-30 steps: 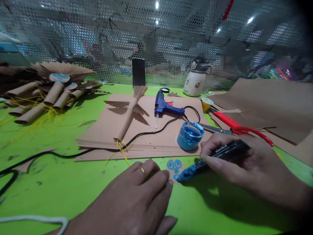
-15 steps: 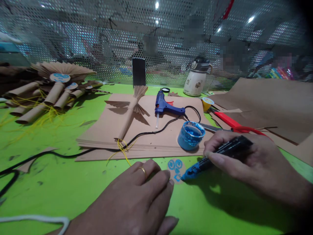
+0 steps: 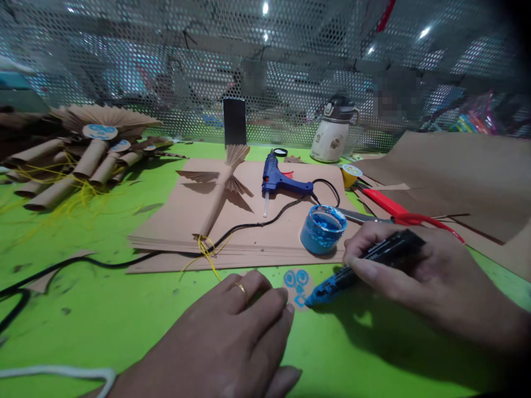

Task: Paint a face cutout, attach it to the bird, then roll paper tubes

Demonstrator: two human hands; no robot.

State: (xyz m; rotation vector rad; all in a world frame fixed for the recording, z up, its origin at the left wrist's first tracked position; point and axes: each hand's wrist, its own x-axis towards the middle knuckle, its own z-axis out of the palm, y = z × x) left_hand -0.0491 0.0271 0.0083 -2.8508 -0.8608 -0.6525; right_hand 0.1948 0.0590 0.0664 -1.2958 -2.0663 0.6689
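My right hand (image 3: 418, 282) grips a black marker (image 3: 373, 257) whose lower end is coated in blue paint. Its tip touches the lower right of a small brown paper disc (image 3: 306, 279), which lies on the green table (image 3: 352, 365). Blue rings and a blue squarish outline mark the disc. My left hand (image 3: 232, 326), with a ring on one finger, lies palm down with fingertips at the disc's left edge and the thumb apart. Just beyond the disc, an open jar of blue paint (image 3: 317, 237) stands on stacked brown paper (image 3: 166, 237).
A blue glue gun (image 3: 286, 182) and a paper figure with pleated wings (image 3: 219, 193) lie on the stack, crossed by a black cord (image 3: 244, 225). Red-handled scissors (image 3: 390, 207) are at right, more paper figures (image 3: 91, 155) at left. A bottle (image 3: 332, 132) and phone (image 3: 234, 121) stand behind.
The marker tip has stayed at the disc's lower right with hardly any motion. Both hands keep their places; the whole view has shifted very slightly.
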